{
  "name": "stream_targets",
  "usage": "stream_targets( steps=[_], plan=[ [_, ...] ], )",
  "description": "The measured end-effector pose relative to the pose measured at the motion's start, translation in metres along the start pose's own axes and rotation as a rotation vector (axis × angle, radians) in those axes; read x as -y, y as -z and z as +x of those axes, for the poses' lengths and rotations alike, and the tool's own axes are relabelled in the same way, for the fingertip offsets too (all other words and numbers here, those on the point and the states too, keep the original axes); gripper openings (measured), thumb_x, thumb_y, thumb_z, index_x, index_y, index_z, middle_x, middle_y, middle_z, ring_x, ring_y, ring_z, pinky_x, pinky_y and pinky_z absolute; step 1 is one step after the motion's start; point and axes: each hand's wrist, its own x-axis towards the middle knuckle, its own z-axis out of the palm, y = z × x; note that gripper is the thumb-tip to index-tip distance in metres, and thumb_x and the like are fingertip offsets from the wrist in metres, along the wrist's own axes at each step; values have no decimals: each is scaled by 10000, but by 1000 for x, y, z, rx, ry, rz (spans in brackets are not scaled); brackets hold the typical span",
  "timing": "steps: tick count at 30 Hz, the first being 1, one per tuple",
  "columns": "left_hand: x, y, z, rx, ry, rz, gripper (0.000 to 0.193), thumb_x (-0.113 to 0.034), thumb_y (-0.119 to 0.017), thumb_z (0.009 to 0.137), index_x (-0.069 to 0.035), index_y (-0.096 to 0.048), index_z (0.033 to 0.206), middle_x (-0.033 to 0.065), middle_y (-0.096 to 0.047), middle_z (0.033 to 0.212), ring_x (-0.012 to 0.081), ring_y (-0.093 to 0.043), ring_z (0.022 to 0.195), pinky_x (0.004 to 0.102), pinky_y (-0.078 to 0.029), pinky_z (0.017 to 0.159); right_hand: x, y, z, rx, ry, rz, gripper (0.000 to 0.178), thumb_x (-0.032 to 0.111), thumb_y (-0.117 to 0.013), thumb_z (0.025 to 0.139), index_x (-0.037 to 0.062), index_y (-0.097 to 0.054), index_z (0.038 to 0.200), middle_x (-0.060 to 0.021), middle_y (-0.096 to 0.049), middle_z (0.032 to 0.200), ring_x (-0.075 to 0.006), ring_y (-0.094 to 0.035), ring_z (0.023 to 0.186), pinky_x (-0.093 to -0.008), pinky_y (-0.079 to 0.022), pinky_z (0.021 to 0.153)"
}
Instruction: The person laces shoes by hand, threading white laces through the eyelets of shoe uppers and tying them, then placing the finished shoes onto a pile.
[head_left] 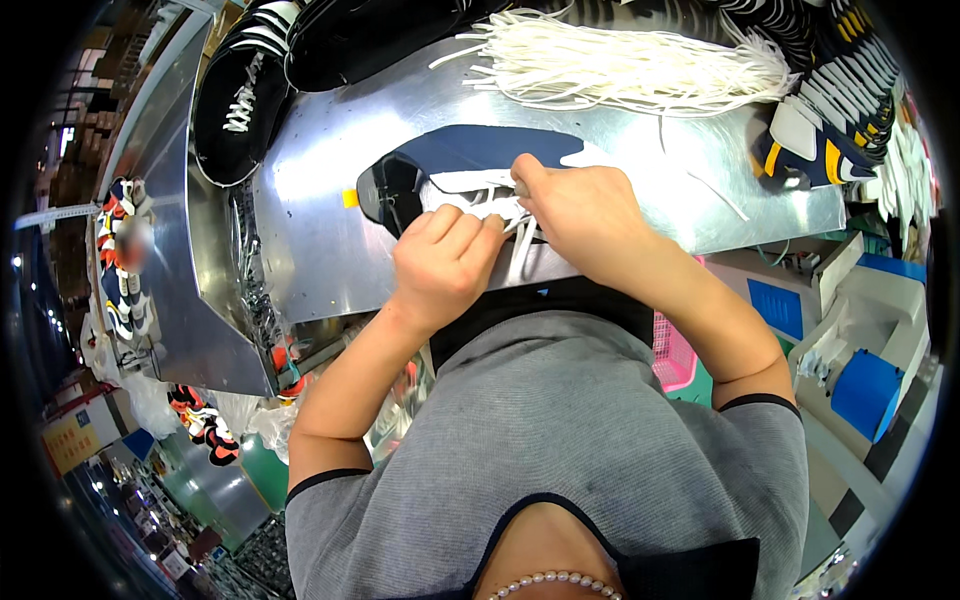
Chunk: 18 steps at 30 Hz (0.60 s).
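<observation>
A navy shoe upper (480, 148) with a black lining lies on its side on the metal table, its heel end to the left. White shoelace (522, 248) runs through its eyelet area, with loose strands hanging toward me. My left hand (445, 258) is closed at the near edge of the upper, thumb and forefinger pinching the lace. Just to the right, my right hand (588, 208) pinches lace above the eyelet row. The fingers cover part of the lacing, so which holes are threaded cannot be made out.
A bundle of white laces (630, 65) lies at the back of the metal table (330, 255). Black trays (222, 160), one with a laced upper, stand back left. Stacked uppers (820, 140) fill the far right. A pink basket (672, 355) sits below the table edge.
</observation>
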Motion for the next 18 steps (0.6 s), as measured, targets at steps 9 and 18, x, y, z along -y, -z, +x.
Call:
stream_targets(
  steps=[9, 18],
  plan=[
    [1, 0, 9, 99, 71, -157, 206, -72, -795, 698, -50, -676, 864, 43, -537, 685, 222, -532, 651, 335, -398, 575, -29, 2, 29, -292, -81, 987, 177, 73, -745, 848, 74, -682, 1014, 31, -677, 861, -76, -638, 810, -258, -514, 708],
    [-1, 3, 12, 157, 304, -279, 287, -131, -799, 769, -56, -620, 981, 65, -596, 768, 243, -575, 719, 356, -430, 657, -37, 44, 11, -330, -90, 1177, 169, 99, -695, 897, 35, -737, 1048, -33, -727, 995, -107, -654, 887, -257, -511, 876]
  ],
)
